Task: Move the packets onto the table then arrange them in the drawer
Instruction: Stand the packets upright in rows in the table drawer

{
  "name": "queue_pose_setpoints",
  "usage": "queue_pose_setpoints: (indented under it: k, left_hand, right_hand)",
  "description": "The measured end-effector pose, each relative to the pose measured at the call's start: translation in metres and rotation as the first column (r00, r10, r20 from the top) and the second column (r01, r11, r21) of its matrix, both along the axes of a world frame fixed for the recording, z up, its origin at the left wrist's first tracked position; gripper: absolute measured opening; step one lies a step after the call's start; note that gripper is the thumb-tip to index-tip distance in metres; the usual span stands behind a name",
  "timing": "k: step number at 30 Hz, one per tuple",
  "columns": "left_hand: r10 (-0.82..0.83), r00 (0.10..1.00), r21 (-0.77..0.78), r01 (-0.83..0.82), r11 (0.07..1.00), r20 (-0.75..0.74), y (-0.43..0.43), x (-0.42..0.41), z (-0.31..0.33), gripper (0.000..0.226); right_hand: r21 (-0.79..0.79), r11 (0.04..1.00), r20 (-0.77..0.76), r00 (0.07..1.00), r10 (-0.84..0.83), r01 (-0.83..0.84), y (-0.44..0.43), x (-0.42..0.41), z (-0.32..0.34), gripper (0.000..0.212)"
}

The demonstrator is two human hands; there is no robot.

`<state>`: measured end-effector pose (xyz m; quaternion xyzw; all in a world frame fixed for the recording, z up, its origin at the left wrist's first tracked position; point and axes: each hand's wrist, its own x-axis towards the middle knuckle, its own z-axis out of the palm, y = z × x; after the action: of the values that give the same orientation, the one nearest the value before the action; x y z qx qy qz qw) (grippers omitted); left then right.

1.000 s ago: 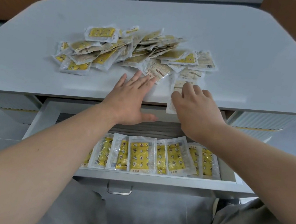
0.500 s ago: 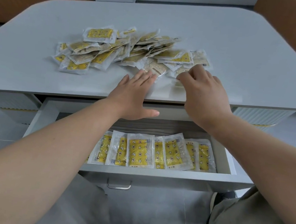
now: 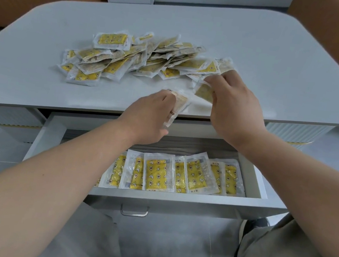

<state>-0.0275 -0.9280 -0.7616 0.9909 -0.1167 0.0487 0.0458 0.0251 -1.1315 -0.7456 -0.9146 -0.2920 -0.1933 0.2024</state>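
Left hand (image 3: 151,115) grips a packet (image 3: 179,104) at the near edge of the desk (image 3: 271,55), fingers curled round it, packet tilted and partly past the edge. Right hand (image 3: 234,106) pinches a second packet (image 3: 204,92) just beside the first, at the near right end of the pile (image 3: 138,59). Pile is loose, overlapping yellow packets mid-desk. Drawer (image 3: 176,201) under the desk is pulled open. A row (image 3: 171,174) of packets sits along its front wall, overlapping, yellow faces up. Metal handle (image 3: 134,210) on the drawer front. Both forearms reach over the drawer.
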Motion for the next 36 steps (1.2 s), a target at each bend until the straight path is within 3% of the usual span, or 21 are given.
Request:
queue_pose_setpoints:
  k: [4, 8, 11, 14, 17, 22, 26, 29, 33, 36]
  left_hand:
    - [0.038, 0.998, 0.028, -0.039, 0.999, 0.051, 0.0, -0.006, 0.009, 0.034]
    - [0.182, 0.983, -0.288, -0.175, 0.942, -0.001, 0.003, -0.006, 0.034, 0.011]
    - [0.21, 0.949, -0.466, -0.299, 0.832, -0.235, 0.006, -0.006, 0.048, 0.011]
    - [0.209, 0.876, -0.384, -0.39, 0.837, -0.434, 0.01, -0.008, 0.042, 0.011]
    - [0.22, 0.834, -0.279, -0.399, 0.873, -0.505, 0.012, -0.011, 0.031, 0.011]
    - [0.319, 0.8, -0.28, -0.504, 0.817, -0.508, 0.022, -0.01, 0.032, 0.016]
    - [0.333, 0.783, -0.262, -0.521, 0.812, -0.526, 0.031, -0.009, 0.031, 0.036]
    - [0.311, 0.776, -0.264, -0.514, 0.817, -0.548, 0.035, -0.01, 0.03, 0.039]
    - [0.298, 0.765, -0.264, -0.514, 0.816, -0.571, 0.041, -0.012, 0.032, 0.032]
    - [0.298, 0.765, -0.265, -0.515, 0.815, -0.572, 0.044, -0.012, 0.032, 0.033]
  right_hand:
    - [0.077, 0.995, -0.024, 0.998, 0.065, -0.063, -0.001, 0.0, 0.009, 0.044]
    - [0.062, 0.989, -0.106, 0.984, 0.141, -0.135, -0.003, 0.002, 0.014, 0.042]
    - [0.073, 0.987, -0.229, 0.961, 0.158, -0.145, -0.005, 0.001, 0.017, 0.038]
    - [-0.017, 0.988, -0.468, 0.874, 0.126, -0.152, 0.0, -0.004, 0.019, 0.038]
    - [-0.139, 0.968, -0.629, 0.773, 0.075, -0.208, 0.009, -0.009, 0.011, 0.036]
    - [-0.228, 0.944, -0.728, 0.685, -0.002, -0.24, 0.026, -0.015, -0.022, 0.061]
    - [-0.236, 0.944, -0.797, 0.601, -0.053, -0.23, 0.034, -0.014, -0.057, 0.055]
    - [-0.202, 0.954, -0.853, 0.518, -0.06, -0.221, 0.036, -0.013, -0.075, 0.05]
    - [-0.214, 0.941, -0.866, 0.497, -0.058, -0.263, 0.042, -0.016, -0.095, 0.048]
    - [-0.316, 0.888, -0.809, 0.584, -0.068, -0.335, 0.047, -0.019, -0.105, 0.047]
